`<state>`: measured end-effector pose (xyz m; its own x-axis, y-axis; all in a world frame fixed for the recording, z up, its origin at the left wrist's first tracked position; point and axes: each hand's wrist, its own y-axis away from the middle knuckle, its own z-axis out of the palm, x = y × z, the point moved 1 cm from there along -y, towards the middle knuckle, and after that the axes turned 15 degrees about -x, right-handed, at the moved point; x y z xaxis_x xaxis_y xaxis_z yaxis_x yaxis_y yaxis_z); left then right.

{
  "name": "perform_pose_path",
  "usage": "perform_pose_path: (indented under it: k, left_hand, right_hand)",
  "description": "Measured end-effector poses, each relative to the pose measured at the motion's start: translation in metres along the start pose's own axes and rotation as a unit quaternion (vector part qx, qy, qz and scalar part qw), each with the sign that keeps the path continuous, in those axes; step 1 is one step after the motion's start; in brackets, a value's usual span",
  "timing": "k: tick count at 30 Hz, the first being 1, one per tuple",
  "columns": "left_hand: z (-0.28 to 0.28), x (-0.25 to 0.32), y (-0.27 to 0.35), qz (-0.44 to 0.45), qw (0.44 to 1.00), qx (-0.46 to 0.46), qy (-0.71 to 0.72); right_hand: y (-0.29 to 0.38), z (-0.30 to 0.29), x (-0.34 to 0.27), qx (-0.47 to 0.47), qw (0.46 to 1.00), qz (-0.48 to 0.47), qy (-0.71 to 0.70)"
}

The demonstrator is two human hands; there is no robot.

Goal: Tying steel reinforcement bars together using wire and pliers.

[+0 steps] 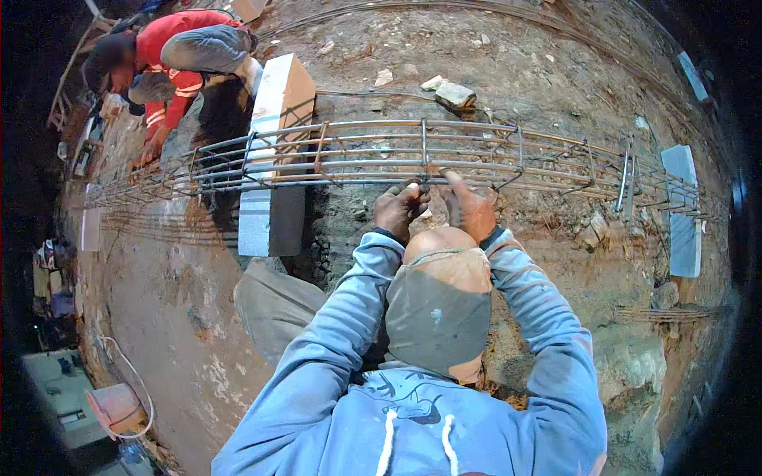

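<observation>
A long rebar cage of lengthwise steel bars and cross stirrups lies across the view in front of my knees. My left hand has its fingertips closed at the near lower corner of one stirrup, where it meets the near bar. Just to the right, my right hand is bent with its index finger stretched to the near bar. Whether a thin tie wire lies between its fingers is too small to tell. The cage rests across a pale block on the left and another light block at the far right.
A co-worker in a red top crouches at upper left, hands at the cage's left end. Loose stones lie beyond the cage on rough ground. Thin bars lie at right. An orange bucket stands at lower left.
</observation>
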<state>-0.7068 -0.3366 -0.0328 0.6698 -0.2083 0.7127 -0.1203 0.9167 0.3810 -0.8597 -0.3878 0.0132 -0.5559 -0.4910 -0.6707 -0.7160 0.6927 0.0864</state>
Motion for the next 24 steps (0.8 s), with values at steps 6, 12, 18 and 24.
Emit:
perform_pose_path:
  k: [6,12,18,24]
  left_hand:
    - [-0.014,0.005,-0.010,-0.114,0.975,-0.128,0.139]
    - [-0.011,0.014,-0.002,-0.092,0.989,-0.089,0.075]
    - [-0.010,0.015,-0.004,-0.024,0.991,-0.073,-0.113]
    - [-0.020,0.010,-0.008,-0.014,0.989,-0.073,-0.126]
  right_hand:
    - [0.002,0.013,0.023,0.107,0.983,-0.145,-0.046]
    - [-0.010,0.066,0.044,-0.058,0.963,-0.002,-0.262]
    - [-0.012,0.048,0.016,-0.122,0.946,-0.019,-0.301]
    - [-0.012,0.070,0.046,-0.036,0.952,-0.255,-0.165]
